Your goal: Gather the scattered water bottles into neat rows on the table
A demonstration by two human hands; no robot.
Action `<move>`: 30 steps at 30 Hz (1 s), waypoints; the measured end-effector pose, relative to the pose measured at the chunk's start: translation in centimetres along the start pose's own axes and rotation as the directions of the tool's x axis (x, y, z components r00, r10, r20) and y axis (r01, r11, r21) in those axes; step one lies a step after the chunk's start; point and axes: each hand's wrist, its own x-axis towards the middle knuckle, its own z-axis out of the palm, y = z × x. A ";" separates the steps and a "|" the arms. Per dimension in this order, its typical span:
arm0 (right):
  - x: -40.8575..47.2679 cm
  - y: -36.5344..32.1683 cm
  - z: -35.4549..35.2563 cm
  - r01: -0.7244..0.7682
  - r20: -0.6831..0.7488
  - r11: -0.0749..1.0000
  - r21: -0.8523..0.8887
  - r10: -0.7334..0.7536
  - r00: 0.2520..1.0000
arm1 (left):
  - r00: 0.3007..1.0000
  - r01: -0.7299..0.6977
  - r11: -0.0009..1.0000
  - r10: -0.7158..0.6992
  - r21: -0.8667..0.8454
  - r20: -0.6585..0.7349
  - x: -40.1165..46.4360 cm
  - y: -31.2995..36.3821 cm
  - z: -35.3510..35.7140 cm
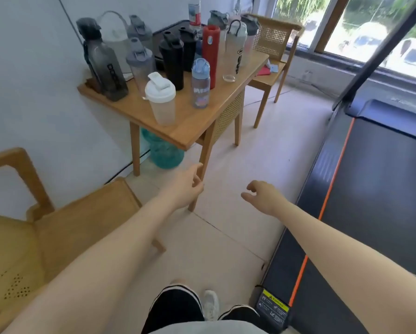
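On table (197,121): upright bottles (175,61), mostly capped, contents unclear.

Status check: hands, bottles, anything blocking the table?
Left hand and right hand both empty, short of the table. Bottles scattered, white-lidded bottle nearest. Chair on left, treadmill on right; path ahead open.

Teal jug (164,150) half hidden under table (197,126); labels unreadable.
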 end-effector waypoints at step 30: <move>50.3 6.5 -39.5 0.103 -0.250 0.994 0.047 -0.088 0.964 | 0.869 -0.424 0.853 0.288 -0.304 -0.403 60.3 27.2 -11.3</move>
